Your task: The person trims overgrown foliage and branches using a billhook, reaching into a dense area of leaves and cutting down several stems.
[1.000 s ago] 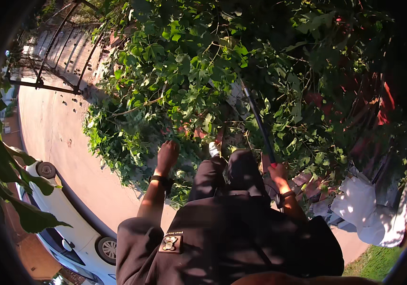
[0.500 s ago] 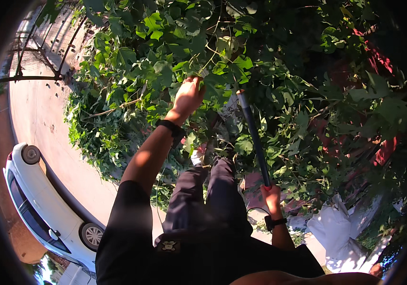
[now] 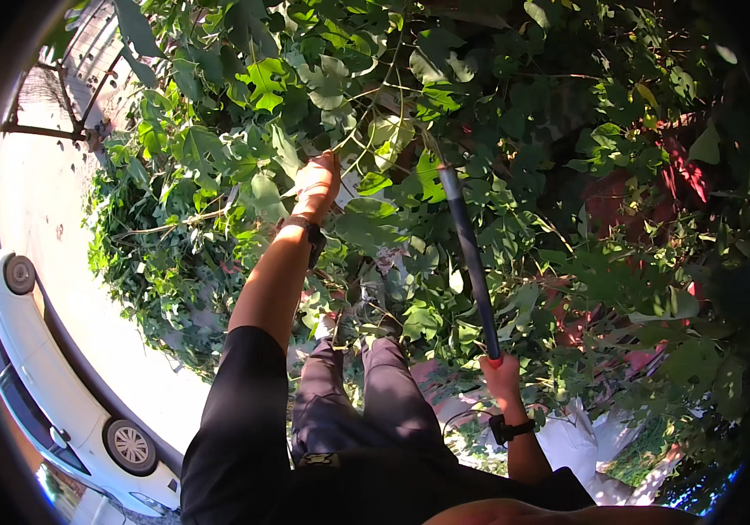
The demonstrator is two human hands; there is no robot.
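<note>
My left hand is closed around a green vine stem, whose branches and broad lobed leaves spread above it. In my right hand is the red-ended grip of a long dark-handled tool. The handle slants up and away, ending in a silver metal collar. Beyond that collar the tool's head is mostly lost among leaves, so I cannot tell its kind. Around both hands lies a thick mass of leafy vines.
Cut or fallen foliage covers the ground around my feet. A white car is parked at the left on pale pavement, below a dark metal frame. White sheeting lies at the lower right, and reddish material shows through the leaves.
My left hand has shifted slightly left and down with the stem, which now shows more plainly. My right hand still grips the tool, slightly lower in view. The whole view has tilted somewhat.
</note>
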